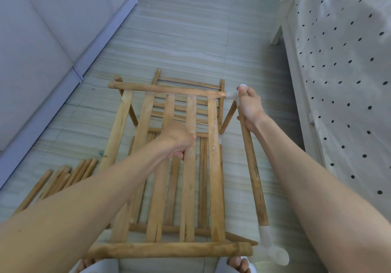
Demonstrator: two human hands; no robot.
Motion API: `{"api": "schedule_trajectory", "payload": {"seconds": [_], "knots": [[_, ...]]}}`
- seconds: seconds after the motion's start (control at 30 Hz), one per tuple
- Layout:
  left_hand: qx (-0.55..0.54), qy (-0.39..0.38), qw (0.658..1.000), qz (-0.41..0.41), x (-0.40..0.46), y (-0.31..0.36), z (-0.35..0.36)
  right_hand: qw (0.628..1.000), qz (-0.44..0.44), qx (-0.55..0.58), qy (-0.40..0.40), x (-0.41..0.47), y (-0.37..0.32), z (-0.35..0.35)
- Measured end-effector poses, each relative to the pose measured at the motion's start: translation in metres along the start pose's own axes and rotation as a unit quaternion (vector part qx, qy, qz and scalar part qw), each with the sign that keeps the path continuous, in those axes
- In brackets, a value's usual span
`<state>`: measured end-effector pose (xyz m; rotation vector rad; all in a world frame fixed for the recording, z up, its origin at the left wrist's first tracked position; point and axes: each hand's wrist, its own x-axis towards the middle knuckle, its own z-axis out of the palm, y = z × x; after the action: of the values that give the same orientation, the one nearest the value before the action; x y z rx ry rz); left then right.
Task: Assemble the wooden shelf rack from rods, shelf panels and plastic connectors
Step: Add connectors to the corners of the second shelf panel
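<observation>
Left hand [179, 139] grasps a stiff, light shelf panel [190, 167] slat; right hand [249, 107] clenches the rod [254, 177] near its seemingly loose plastic connector [232, 96].

home bedrm | bed w/ dotted sheet [342, 61] | grey sofa [42, 39] | tile floor [190, 39]

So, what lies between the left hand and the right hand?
In the head view, one pale wooden slat of the shelf panel lies between the left hand and the right hand, beside the slat the left hand grips.
</observation>
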<state>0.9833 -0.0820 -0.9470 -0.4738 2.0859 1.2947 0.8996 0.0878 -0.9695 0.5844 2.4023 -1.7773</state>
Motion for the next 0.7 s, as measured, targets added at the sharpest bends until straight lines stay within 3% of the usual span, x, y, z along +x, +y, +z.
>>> {"api": "schedule_trajectory", "payload": {"seconds": [0.13,0.33,0.6,0.7], "knots": [[0.021,-0.004,1.000,0.000,0.000,0.002,-0.001,1.000,-0.011,-0.017,-0.002,-0.003,-0.002,0.001],[0.041,-0.007,0.999,-0.007,-0.003,-0.003,-0.009,0.992,-0.039,-0.095,-0.070,-0.037,0.000,-0.009],[0.015,0.044,0.998,0.033,-0.010,-0.004,0.003,0.961,0.081,-0.227,-0.134,-0.143,0.030,-0.058],[0.012,0.058,0.997,0.041,-0.016,-0.003,0.007,0.956,0.122,-0.204,-0.173,-0.194,0.043,-0.071]]}}
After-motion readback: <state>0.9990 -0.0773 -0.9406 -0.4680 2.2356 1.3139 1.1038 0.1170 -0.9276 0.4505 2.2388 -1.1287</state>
